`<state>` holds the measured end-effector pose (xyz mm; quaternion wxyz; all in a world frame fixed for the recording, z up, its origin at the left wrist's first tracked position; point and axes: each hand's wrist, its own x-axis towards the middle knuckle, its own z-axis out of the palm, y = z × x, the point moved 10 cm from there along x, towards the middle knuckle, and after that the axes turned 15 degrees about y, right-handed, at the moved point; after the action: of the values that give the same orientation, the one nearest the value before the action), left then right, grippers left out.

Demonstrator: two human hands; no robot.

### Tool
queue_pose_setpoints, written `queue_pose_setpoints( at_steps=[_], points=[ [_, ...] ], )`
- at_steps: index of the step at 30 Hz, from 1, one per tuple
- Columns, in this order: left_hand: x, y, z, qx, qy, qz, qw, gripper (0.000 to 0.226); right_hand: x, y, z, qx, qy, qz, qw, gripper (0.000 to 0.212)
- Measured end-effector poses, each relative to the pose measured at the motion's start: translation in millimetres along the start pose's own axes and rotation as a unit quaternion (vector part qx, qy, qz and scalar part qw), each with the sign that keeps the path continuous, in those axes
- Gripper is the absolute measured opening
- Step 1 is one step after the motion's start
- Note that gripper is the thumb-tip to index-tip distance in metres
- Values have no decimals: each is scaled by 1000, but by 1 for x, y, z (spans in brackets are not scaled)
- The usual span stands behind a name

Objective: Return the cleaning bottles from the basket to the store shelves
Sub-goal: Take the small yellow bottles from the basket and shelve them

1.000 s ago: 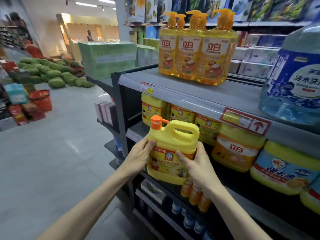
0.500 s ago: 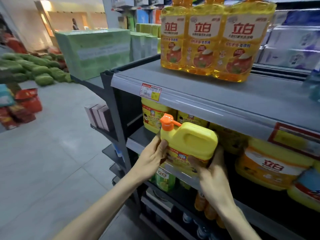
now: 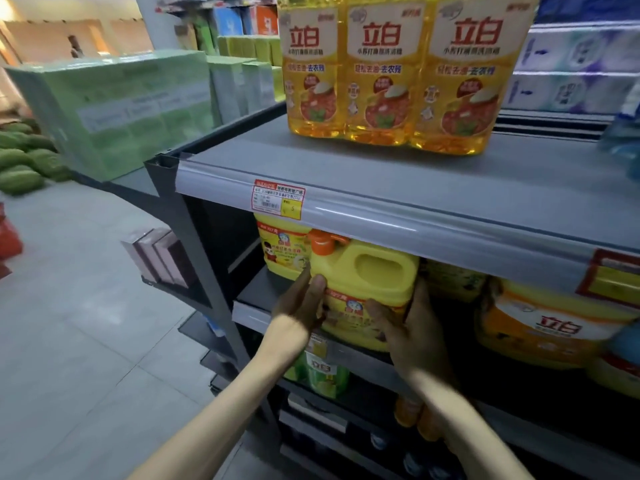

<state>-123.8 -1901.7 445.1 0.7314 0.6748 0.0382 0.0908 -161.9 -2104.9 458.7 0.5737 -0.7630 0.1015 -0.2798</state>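
Since half a second ago the jug (image 3: pixel 363 292) has gone further in from the shelf's front edge, and the view has closed in on it. It stands upright on the middle shelf (image 3: pixel 247 311) between the two hands, with its orange pump (image 3: pixel 322 242) just under the lip of the upper shelf (image 3: pixel 415 192). A second jug (image 3: pixel 280 251) is just behind it to the left.

Shade under the upper shelf darkens both hands and the lower label. The hands cover the jug's base, so I cannot tell whether it rests fully on the shelf. The three bottles (image 3: pixel 381 81) on the upper shelf are cut off at the top of the frame, and the goods at the right are blurred.

The left hand (image 3: pixel 301 301) holds the jug's left side, thumb on the front and fingers (image 3: pixel 304 277) reaching up along the side. The right hand (image 3: pixel 412 337) grips the lower right corner, thumb across the label and fingers (image 3: pixel 420 299) curled round the far side, mostly hidden.
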Motion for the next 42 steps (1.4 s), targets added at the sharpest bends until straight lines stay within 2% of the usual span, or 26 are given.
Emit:
queue_pose_setpoints(
  at_steps=[4, 6, 8, 11, 13, 16, 18, 21, 24, 27, 30, 36, 42],
  points=[
    [14, 2, 1, 102, -8, 81, 991, 50, 1, 5, -6, -17, 48, 8, 999, 91],
    [18, -1, 0, 162, -19, 114, 980, 61, -5, 13, -5, -20, 62, 15, 998, 84],
    [22, -7, -1, 203, -36, 126, 970, 70, -11, 19, -5, -24, 69, 29, 997, 76],
    [26, -15, -2, 284, -58, 140, 947, 79, -23, 26, -8, -39, 73, 54, 995, 83],
    [25, -13, -2, 318, -77, 157, 932, 75, -30, 37, -10, -53, 76, 63, 994, 88],
    [16, -13, -3, 367, -95, 196, 904, 51, -43, 48, -11, -73, 55, 77, 993, 92],
    [6, -14, -7, 315, -101, 195, 923, 44, -54, 44, -10, -84, 30, 87, 992, 90],
    [-9, -22, -10, 187, -99, 127, 969, 44, -64, 41, -7, -90, 6, 91, 992, 95],
    [-10, -27, -10, 148, -86, 102, 980, 50, -61, 39, -3, -116, 3, 77, 990, 104],
    [2, -23, -5, 230, -84, 136, 960, 45, -52, 41, 4, -143, 7, 66, 987, 111],
    [24, -29, 0, 324, -72, 125, 935, 46, -38, 49, 14, -122, 1, 88, 989, 118],
    [51, -25, 7, 333, -63, 171, 925, 44, -13, 42, 28, -87, -13, 59, 994, 105],
    [78, -24, 12, 354, -74, 150, 920, 27, 5, 42, 32, -94, 17, 94, 991, 93]
  ],
)
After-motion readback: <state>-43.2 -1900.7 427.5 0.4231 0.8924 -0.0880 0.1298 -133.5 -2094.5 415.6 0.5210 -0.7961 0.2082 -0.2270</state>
